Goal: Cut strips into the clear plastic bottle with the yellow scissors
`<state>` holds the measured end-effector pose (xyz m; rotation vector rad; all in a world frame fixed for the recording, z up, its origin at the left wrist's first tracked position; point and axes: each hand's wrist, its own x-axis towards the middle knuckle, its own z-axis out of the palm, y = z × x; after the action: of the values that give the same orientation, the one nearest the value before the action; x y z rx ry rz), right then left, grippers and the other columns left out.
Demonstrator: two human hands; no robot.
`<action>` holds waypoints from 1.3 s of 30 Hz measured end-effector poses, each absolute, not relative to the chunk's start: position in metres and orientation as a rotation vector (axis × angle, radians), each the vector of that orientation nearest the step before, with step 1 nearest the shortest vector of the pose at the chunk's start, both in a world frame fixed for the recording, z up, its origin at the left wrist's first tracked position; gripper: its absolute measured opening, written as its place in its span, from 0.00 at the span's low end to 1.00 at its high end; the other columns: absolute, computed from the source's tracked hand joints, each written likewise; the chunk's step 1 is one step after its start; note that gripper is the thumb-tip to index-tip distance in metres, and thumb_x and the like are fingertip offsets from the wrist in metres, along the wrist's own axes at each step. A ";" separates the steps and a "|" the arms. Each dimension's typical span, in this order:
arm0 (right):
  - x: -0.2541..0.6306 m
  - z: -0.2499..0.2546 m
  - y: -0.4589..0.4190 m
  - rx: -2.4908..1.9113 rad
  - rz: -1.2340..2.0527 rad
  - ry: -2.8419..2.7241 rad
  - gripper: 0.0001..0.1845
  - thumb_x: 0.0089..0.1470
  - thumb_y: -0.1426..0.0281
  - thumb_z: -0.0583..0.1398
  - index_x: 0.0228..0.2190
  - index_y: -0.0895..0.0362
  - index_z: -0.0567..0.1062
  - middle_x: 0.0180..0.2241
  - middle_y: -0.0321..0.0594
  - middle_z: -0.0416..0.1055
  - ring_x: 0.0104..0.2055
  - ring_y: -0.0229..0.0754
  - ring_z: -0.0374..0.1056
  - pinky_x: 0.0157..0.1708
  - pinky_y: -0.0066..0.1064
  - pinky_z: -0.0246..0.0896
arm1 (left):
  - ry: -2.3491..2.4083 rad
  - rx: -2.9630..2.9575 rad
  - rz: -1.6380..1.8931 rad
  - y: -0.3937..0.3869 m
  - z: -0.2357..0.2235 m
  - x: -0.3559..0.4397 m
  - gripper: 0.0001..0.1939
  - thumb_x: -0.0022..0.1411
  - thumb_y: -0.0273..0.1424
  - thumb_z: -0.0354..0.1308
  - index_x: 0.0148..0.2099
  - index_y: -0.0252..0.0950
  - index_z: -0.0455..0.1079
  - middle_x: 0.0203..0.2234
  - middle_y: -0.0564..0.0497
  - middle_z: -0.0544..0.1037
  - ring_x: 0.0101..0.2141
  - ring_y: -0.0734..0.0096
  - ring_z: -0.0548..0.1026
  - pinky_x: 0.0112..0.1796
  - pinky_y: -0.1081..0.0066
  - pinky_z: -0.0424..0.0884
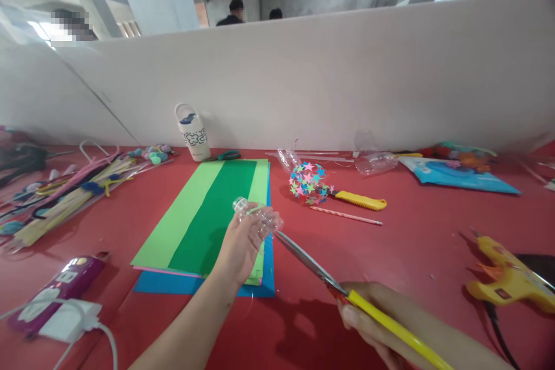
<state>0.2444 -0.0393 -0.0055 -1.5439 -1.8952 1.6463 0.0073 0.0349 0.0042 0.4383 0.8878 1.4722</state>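
My left hand (240, 248) is closed around a small clear plastic bottle (271, 219), its neck pointing to the far left. In my right hand (373, 315) are scissors (306, 257) with long metal blades and yellow and red handles. The blade tips meet the near right end of the bottle; I cannot make out whether they cut into it. Below my left hand lies a stack of light and dark green paper sheets (208, 214), with blue sheets underneath. Beyond the bottle sits a ball covered in coloured stars (307, 182).
A yellow utility knife (362, 200) and striped stick (347, 215) lie right of the ball. A yellow glue gun (500, 283) lies at right, a purple power strip (60, 289) at left. Behind the paper stands a white tumbler (195, 137), before a white partition (329, 81).
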 end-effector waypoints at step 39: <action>0.220 0.005 -0.045 -1.461 1.702 -1.801 0.40 0.40 0.26 0.46 0.22 0.52 0.56 0.12 0.22 0.47 0.11 0.27 0.46 0.12 0.21 0.37 | 0.821 0.623 1.442 0.027 -0.002 0.007 0.14 0.51 0.28 0.66 0.40 0.35 0.69 0.33 0.47 0.81 0.40 0.55 0.81 0.46 0.54 0.75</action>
<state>0.2198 -0.0454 0.0054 -1.4612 -1.8008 1.7024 0.0068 0.0275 -0.0017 0.6234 0.8210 1.4420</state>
